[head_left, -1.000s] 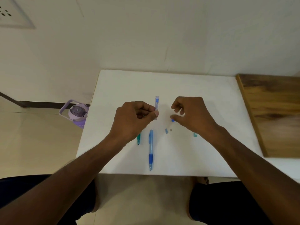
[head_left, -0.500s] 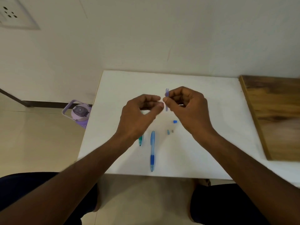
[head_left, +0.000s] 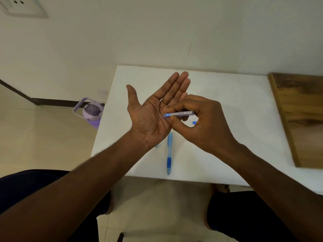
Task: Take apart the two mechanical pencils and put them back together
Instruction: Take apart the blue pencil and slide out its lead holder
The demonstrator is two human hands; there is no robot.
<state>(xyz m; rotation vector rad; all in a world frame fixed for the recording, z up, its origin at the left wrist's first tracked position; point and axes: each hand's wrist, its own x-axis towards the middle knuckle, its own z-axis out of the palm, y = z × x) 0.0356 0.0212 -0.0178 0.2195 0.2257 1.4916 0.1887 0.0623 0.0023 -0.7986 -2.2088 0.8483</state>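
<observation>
My left hand (head_left: 153, 110) is held flat, palm up, fingers stretched out over the white table (head_left: 236, 105). My right hand (head_left: 206, 123) pinches a thin translucent blue-violet tube (head_left: 178, 114), lying sideways with its blue end over the left palm. A blue mechanical pencil (head_left: 169, 152) lies on the table below the hands, tip toward me. A sliver of a teal pencil part (head_left: 157, 146) shows beside my left wrist. A small blue cap (head_left: 194, 122) lies on the table behind my right thumb.
A wooden board (head_left: 300, 116) adjoins the table on the right. A purple water bottle (head_left: 90, 111) stands on the floor to the left of the table. My knees sit under the table's near edge.
The tube passed from my left hand to my right. My left hand has turned palm up and spread flat, and my right hand has tipped the tube sideways over it.
</observation>
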